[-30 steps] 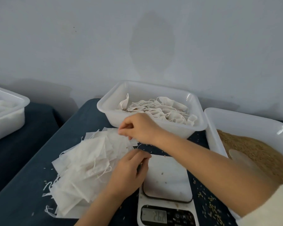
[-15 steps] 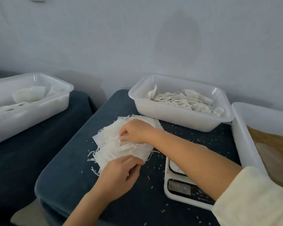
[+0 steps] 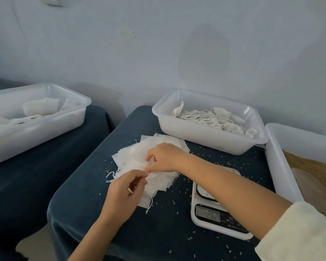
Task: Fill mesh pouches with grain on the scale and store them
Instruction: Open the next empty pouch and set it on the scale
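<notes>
a dark blue table (image 3: 102,213) carries a pouch pile (image 3: 139,157), scale (image 3: 211,217), two tubs (image 3: 205,136) and spilled grain.

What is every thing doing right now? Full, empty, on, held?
left hand: pinching a pouch string
right hand: pinching the top pouch
pile of empty pouches: flat, loose on the table
scale: on, platform bare except for stray grains
grain tray: partly full
middle tray: holds pouches
left tray: holds a few pouches
</notes>
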Available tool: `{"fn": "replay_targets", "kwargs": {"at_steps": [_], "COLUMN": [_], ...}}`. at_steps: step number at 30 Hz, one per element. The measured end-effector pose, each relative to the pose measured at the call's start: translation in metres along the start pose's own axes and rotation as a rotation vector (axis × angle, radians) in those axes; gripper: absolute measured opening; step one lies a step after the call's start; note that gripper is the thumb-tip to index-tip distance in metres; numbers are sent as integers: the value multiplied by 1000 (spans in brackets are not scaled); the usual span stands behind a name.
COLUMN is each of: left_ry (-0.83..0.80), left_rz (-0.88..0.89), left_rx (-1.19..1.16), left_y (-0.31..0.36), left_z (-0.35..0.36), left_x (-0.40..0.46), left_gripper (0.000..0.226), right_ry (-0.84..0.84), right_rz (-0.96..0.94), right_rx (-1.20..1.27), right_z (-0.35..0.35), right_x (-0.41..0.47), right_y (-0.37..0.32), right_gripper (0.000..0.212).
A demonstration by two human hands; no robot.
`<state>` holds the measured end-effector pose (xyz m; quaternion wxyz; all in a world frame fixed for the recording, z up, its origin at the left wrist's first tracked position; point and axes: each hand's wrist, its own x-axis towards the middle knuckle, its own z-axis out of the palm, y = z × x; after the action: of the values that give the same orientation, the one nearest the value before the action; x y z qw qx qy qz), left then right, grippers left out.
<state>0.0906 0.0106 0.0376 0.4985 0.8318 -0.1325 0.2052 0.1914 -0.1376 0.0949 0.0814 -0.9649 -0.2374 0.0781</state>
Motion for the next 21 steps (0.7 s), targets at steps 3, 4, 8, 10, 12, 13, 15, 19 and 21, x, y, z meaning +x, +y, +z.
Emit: {"fn": "replay_targets", "kwargs": {"at_steps": [3, 4, 8, 10, 12, 13, 15, 19, 21], "left_ry": [14, 20, 59, 93, 125, 140, 168, 137, 69], "left_rz": [-26, -36, -93, -85, -31, 28, 175, 397, 488], "left_rx": [-6, -10, -45, -44, -24, -2, 76, 282, 336], "left_y": [-1, -1, 0, 3, 12, 18, 30, 57, 69], "left_z": [-3, -3, -4, -6, -8, -8, -6, 1, 6], "left_x": [-3, -4, -2, 1, 8, 12, 23, 46, 52], "left_gripper": [44, 43, 41, 40, 37, 36, 38, 44, 36], "right_ry": [29, 40, 145, 275, 358, 375, 367, 289, 273], "right_rz": [-18, -6, 79, 114, 128, 127, 114, 113, 132], "right_rx": [13, 47, 326, 528, 672, 714, 778, 794, 801], "right_z": [2, 3, 2, -7, -24, -33, -52, -78, -83], "right_x": [-3, -3, -6, -11, -21, -28, -45, -87, -107], "right_y": [1, 2, 7, 11, 13, 14, 13, 12, 14], "right_gripper": [23, 22, 19, 11, 7, 9, 13, 12, 10]}}
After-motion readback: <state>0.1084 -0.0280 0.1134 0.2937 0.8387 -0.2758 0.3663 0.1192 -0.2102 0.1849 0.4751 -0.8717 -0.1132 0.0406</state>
